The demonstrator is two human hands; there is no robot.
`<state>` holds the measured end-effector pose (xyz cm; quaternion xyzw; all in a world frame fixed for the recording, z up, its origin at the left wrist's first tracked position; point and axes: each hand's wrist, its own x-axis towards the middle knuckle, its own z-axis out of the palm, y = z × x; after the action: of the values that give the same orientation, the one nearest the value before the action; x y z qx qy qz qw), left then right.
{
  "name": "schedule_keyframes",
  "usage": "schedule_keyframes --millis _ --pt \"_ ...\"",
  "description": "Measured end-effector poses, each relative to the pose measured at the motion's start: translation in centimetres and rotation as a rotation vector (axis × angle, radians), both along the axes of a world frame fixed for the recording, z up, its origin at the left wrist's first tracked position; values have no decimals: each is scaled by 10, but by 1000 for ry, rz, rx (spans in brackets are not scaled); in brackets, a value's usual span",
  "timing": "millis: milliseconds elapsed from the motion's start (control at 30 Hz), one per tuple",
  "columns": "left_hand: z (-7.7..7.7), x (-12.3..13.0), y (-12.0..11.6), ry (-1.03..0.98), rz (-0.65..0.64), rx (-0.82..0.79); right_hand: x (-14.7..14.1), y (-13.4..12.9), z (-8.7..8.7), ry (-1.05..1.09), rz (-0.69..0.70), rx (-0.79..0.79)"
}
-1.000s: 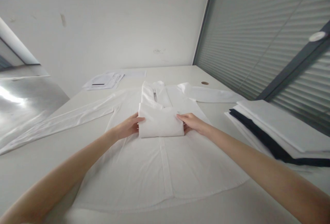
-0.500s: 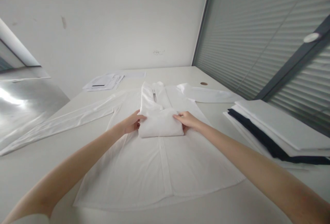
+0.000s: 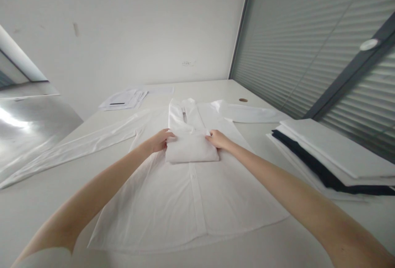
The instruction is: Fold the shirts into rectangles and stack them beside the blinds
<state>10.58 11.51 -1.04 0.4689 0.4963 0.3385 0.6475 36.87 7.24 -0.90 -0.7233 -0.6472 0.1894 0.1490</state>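
A white long-sleeved shirt [image 3: 173, 198] lies spread on the table, button placket up and hem toward me. On its middle rests a narrow folded white garment [image 3: 191, 147], its near end a flat folded panel. Whether the collar [image 3: 189, 107] just beyond belongs to it or to the spread shirt I cannot tell. My left hand [image 3: 160, 140] grips the panel's left far corner, thumb on top. At the right far corner my right hand [image 3: 217, 139] pinches it the same way. Fingers beneath are partly hidden.
Folded white and dark cloth lies in a stack [image 3: 333, 152] on the right. Papers [image 3: 123, 98] sit at the back left, and a round hole [image 3: 243, 100] shows at the back right. Blinds [image 3: 308, 45] line the right side; a wall [image 3: 138, 25] stands behind the table.
Both hands have slid slightly away from me along the folded panel's sides. The panel and the spread shirt stay nearly where they were.
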Motion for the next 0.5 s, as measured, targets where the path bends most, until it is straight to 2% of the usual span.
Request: schedule_keyframes --millis 100,233,367,500 --pt "0 1 10 28 52 -10 -4 -4 3 -94 -8 52" --pt "-2 3 12 23 27 22 -11 -1 3 -207 -13 145" --pt "-6 0 10 -1 -13 76 -8 11 -7 -93 29 225" --pt "-7 -5 17 12 -61 50 -1 18 -20 -42 45 246"
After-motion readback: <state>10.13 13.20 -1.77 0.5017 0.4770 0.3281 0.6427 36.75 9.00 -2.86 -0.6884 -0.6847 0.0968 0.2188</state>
